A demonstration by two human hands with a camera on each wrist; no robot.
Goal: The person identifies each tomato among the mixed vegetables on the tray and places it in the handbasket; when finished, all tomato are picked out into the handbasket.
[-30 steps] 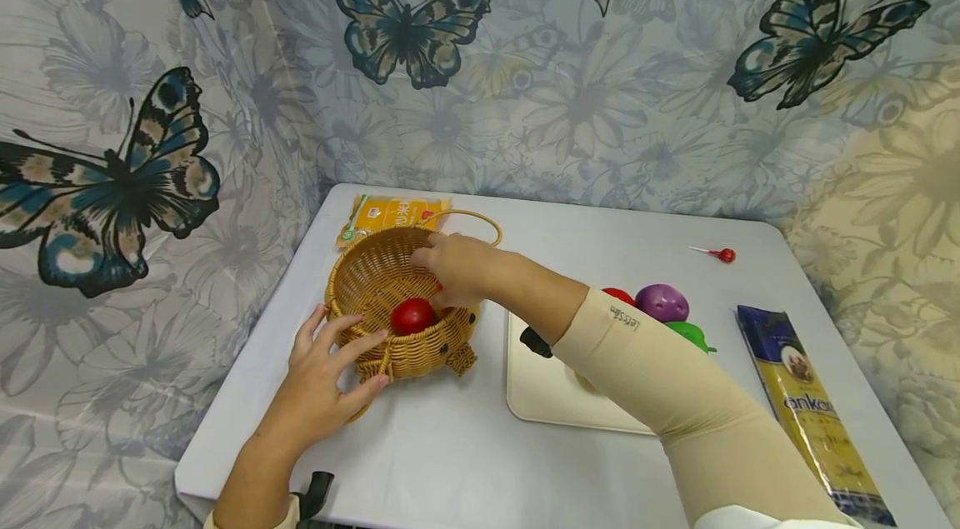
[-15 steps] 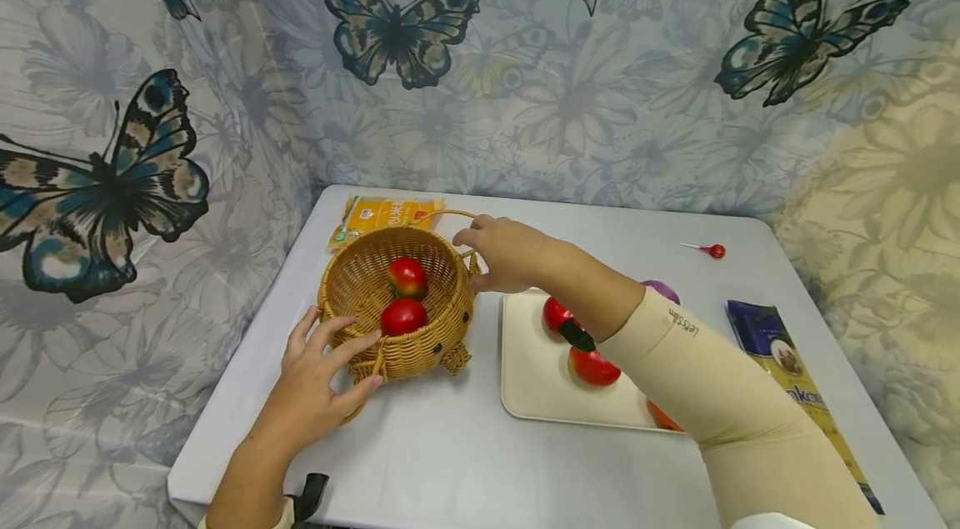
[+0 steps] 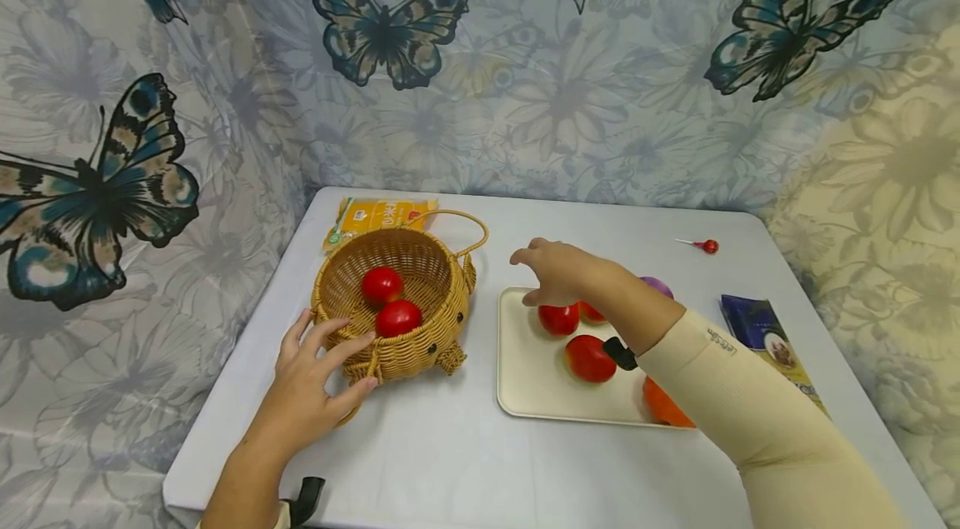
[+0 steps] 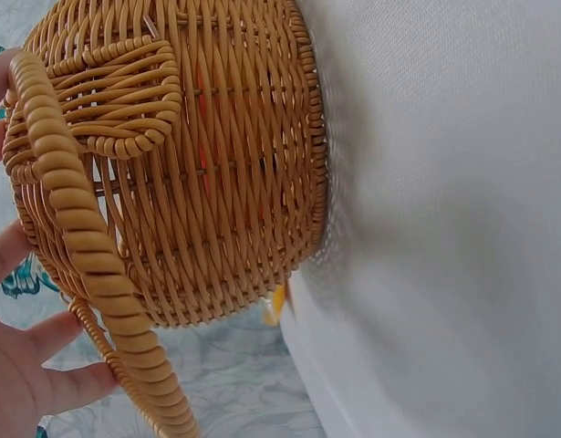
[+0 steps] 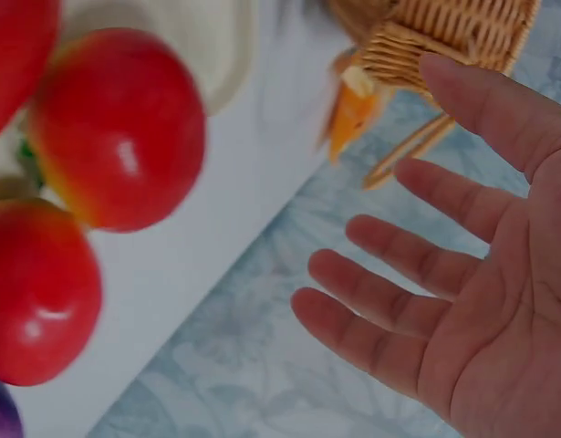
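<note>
My left hand point(image 3: 313, 379) rests spread against the near left side of a wicker basket point(image 3: 420, 358), its fingertips at the rim. In the left wrist view its fingers lie beside the coiled handle point(image 4: 88, 237). Two round, glossy red fruits lie inside: one fruit point(image 3: 382, 286) farther back, another fruit point(image 3: 398, 318) nearer me. My right hand point(image 3: 562, 272) hovers over the back left corner of a cream tray point(image 3: 517, 387), holding nothing, fingers extended. Nearest below it is a red fruit point(image 3: 558, 320) tinged with yellow; another red fruit point(image 3: 590, 358) sits closer to me.
An orange fruit point(image 3: 663, 404) is at the tray's near right, partly behind my sleeve. A purple item point(image 3: 657, 287) shows behind my forearm. A yellow packet point(image 3: 375, 215) lies behind the basket. Toward the right are a red lollipop point(image 3: 707, 246) and a blue-and-gold packet point(image 3: 765, 337).
My right hand has left a red fruit in the basket and moved right, out over the tray. That fruit has rolled left inside. My left hand stays at the basket.
</note>
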